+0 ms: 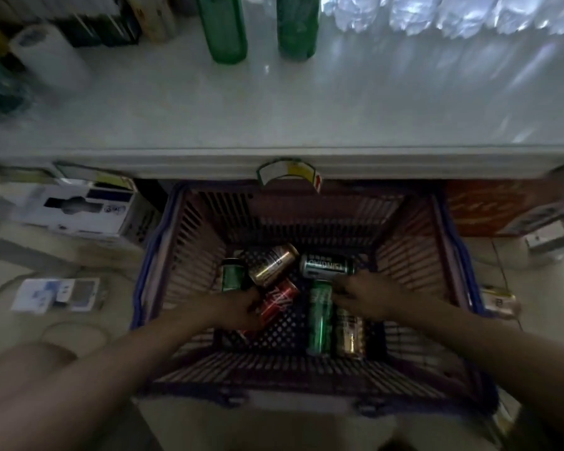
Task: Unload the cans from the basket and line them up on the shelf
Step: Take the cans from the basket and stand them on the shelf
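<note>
Cans, six visible, lay loose on their sides on the perforated floor of the basket (189, 242), a slatted plastic crate with a blue rim that sat on the floor directly below the shelf (274, 118).

Items: a gold can (274, 264) leaning across a green can (232, 275) at the left; a red can (279, 299) beneath it; a dark green can (326, 265) lying crosswise at the back; a long green can (320, 317) and a second gold can (349, 335) side by side at the right.

Hands: both were down inside the basket. The left hand (241, 309) was curled over the near end of the red can, apparently closing on it; whether the grip was complete could not be told through the blur. The right hand (363, 296) rested with its fingers bent at the top of the long green can, touching or nearly touching the dark green can; which of the two it held, if either, could not be told.

Handling, as judged: rigid thin metal, smooth and likely slippery, prone to rolling and denting if dropped; weight unknown. Best taken around the middle of the body and turned upright before setting down.

Shelf: front area bare, with two green bottles (228, 27) and clear bottles (453, 14) at the back. No can stood there yet.
</note>
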